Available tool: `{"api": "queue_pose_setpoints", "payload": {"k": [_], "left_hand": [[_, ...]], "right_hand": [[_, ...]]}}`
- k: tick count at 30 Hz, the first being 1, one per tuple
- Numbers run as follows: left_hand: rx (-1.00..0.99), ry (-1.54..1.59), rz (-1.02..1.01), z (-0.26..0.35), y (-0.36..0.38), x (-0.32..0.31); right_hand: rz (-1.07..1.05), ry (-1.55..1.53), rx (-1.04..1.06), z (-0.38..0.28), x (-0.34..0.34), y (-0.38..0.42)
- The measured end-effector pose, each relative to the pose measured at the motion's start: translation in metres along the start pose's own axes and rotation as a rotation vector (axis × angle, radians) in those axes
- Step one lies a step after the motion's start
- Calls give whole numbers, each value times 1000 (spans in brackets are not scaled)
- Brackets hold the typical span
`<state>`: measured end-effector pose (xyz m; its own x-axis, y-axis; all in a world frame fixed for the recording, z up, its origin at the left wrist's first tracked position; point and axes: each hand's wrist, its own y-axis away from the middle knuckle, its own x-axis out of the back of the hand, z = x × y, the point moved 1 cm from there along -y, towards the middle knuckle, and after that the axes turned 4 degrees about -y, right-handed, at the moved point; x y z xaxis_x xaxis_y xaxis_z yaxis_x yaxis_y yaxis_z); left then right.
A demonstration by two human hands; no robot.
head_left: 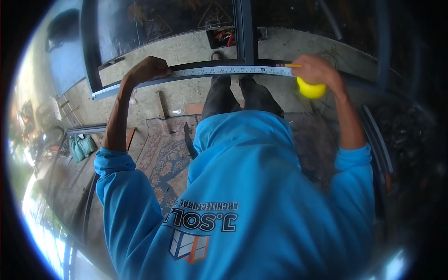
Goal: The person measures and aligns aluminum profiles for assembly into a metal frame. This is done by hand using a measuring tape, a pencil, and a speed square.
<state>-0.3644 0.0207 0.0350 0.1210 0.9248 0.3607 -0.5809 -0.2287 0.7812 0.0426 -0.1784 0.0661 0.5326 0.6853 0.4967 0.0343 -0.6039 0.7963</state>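
Observation:
A dark metal frame (247, 32) lies in front of me, and a white tape measure blade (228, 70) with printed numbers runs along its near bar. My left hand (148, 70) has its fingers closed over the blade and bar toward the left. At the blade's other end, my right hand (313, 70) is closed around a pencil (288, 65), its tip end pointing left along the bar. The yellow tape measure case (311, 87) is under that same hand, partly covered by it.
Beyond the bar, a dark tray of tools (221, 38) sits on the concrete floor. A patterned rug (163, 154) lies under my legs. Green bags (82, 147) are at the left, and long metal profiles (379, 140) stand at the right.

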Motion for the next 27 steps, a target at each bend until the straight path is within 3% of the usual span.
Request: {"api": "queue_pose_setpoints", "payload": {"k": [11, 16, 18, 21, 23, 27], "left_hand": [[38, 52, 18, 0, 3, 2], [-24, 43, 17, -11, 1, 1], [-78, 49, 12, -18, -7, 0], [-12, 71, 29, 1, -21, 0], [-185, 203, 221, 31, -34, -6], [-171, 247, 163, 87, -76, -23]], "right_hand": [[-50, 43, -41, -3, -2, -2], [189, -74, 127, 11, -16, -5], [125, -60, 87, 10, -13, -5], [50, -28, 53, 11, -10, -9], [33, -11, 51, 14, -12, -9], [45, -41, 55, 13, -13, -11]]}}
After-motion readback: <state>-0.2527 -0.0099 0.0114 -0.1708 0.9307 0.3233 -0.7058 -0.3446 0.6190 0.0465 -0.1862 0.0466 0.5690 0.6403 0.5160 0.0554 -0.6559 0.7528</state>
